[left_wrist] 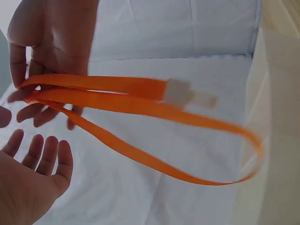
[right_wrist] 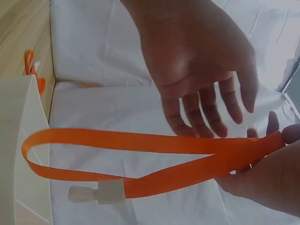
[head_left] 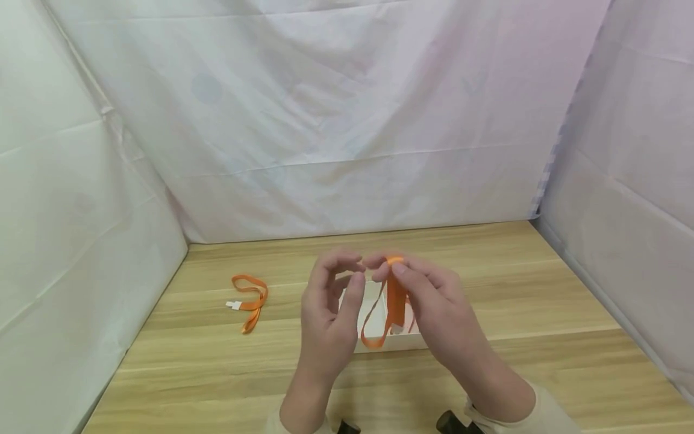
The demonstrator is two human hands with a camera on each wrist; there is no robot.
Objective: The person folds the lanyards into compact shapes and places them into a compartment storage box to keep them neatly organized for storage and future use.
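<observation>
My right hand (head_left: pixel 398 271) pinches the folded top of an orange strap (head_left: pixel 396 298) between thumb and fingers. The strap's loops hang down over a white box (head_left: pixel 403 342). A white plastic clip (left_wrist: pixel 180 92) sits on one end of the strap (left_wrist: pixel 122 101). My left hand (head_left: pixel 347 274) hovers just left of the strap with relaxed fingers and holds nothing. The left wrist view shows that hand (left_wrist: pixel 37 164) palm up under the strap, with the right hand (left_wrist: pixel 51 42) above. In the right wrist view the strap (right_wrist: pixel 140 143) and its clip (right_wrist: pixel 101 192) stretch out from the right hand (right_wrist: pixel 267 173) below the spread left hand (right_wrist: pixel 197 61).
A second orange strap (head_left: pixel 249 301) with a white clip lies on the wooden table (head_left: pixel 542 301) to the left. White sheeting (head_left: pixel 347 120) closes off the back and both sides of the table.
</observation>
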